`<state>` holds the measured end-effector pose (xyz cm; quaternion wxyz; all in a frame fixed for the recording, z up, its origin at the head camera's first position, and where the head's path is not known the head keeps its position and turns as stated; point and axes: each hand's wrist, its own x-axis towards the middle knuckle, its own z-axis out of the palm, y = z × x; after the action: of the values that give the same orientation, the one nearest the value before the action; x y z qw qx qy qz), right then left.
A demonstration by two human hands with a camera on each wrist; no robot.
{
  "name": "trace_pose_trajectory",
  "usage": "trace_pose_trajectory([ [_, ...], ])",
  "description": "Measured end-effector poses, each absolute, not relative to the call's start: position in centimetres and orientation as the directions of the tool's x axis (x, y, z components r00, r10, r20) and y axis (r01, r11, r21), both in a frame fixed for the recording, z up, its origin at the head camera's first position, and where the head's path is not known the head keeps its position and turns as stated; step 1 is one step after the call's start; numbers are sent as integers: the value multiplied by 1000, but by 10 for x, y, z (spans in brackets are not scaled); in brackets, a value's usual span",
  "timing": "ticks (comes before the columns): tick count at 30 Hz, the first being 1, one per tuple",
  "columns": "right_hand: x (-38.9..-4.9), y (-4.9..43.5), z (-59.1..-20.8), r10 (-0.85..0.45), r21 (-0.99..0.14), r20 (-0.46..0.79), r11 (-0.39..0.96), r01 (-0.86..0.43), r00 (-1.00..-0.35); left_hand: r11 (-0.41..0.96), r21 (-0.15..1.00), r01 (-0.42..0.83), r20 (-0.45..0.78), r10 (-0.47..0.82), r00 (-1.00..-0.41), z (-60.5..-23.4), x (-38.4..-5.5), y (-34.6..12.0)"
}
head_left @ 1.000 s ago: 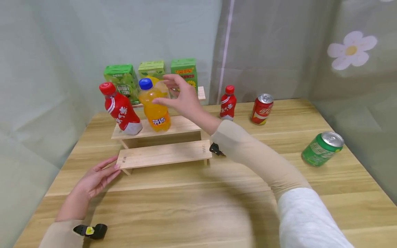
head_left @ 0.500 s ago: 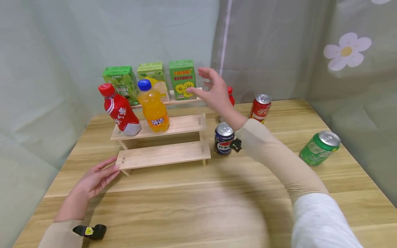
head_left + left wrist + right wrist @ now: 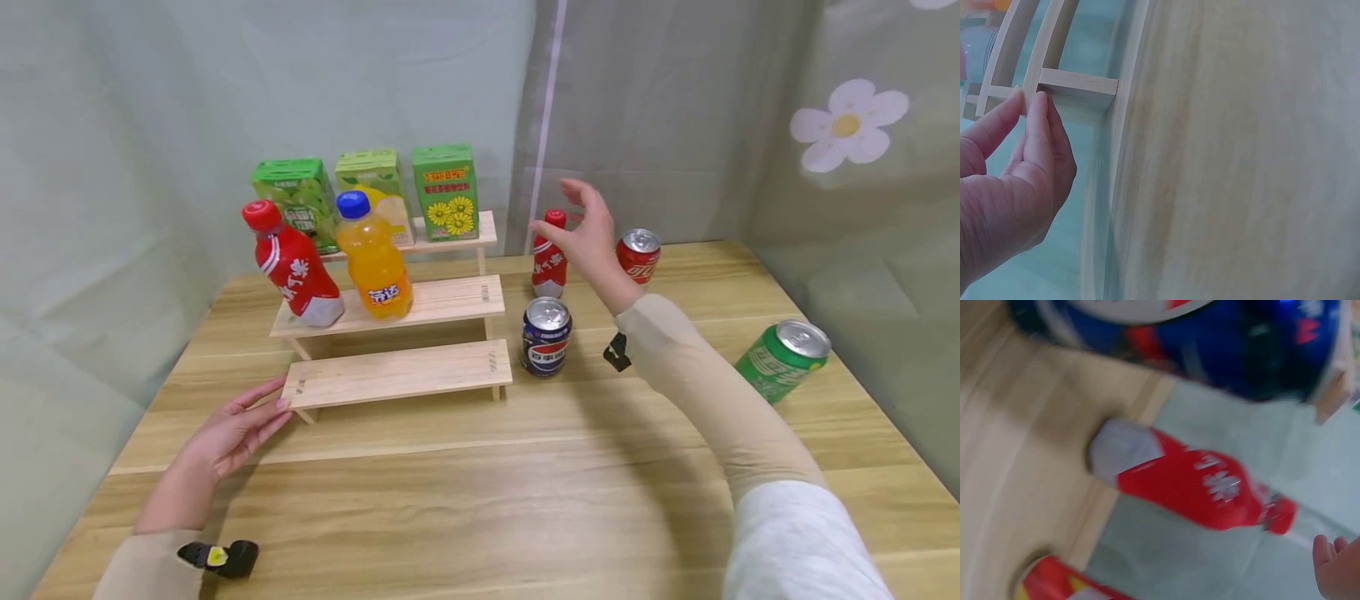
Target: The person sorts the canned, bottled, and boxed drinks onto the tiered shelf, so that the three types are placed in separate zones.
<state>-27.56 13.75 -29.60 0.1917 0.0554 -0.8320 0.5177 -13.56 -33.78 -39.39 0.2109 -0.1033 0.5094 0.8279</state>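
Observation:
My left hand (image 3: pixel 232 429) pinches the left front corner of the low front step of a wooden tiered shelf (image 3: pixel 397 372), thumb above and fingers beneath, as the left wrist view also shows. My right hand (image 3: pixel 592 233) holds nothing; its thumb and fingers are spread apart, close to the red cap of a small red bottle (image 3: pixel 549 265) on the table. In the right wrist view that red bottle (image 3: pixel 1191 481) stands apart from the fingertips. On the middle step are a red bottle (image 3: pixel 298 271) and an orange soda bottle with a blue cap (image 3: pixel 378 271).
Three green drink cartons (image 3: pixel 447 193) stand on the top step. A dark blue cola can (image 3: pixel 546 337) is right of the shelf. Behind my right wrist is a partly covered red can (image 3: pixel 639 254), and a green can (image 3: pixel 783 360) stands at the table's right.
My right hand has moved away from the orange soda bottle, rightward past the cartons to the small red bottle. The blue cola can has come into sight. My left hand stays put.

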Motion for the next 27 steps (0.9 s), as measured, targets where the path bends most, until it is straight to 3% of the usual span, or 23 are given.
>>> trace_pose_trajectory([
  [5,-283,149,-314,132,-859,341,446,-251,-931,-389,806,-446,-377,243,-894,-393,-135,-337],
  [18,-294,156,-354,69,-900,73,434,-36,-995,-401,791,-463,-400,234,-886,-390,-135,-336],
  [27,-299,153,-367,92,-930,76,365,-38,-993,-414,791,-451,-376,253,-891,-392,-134,-336],
])
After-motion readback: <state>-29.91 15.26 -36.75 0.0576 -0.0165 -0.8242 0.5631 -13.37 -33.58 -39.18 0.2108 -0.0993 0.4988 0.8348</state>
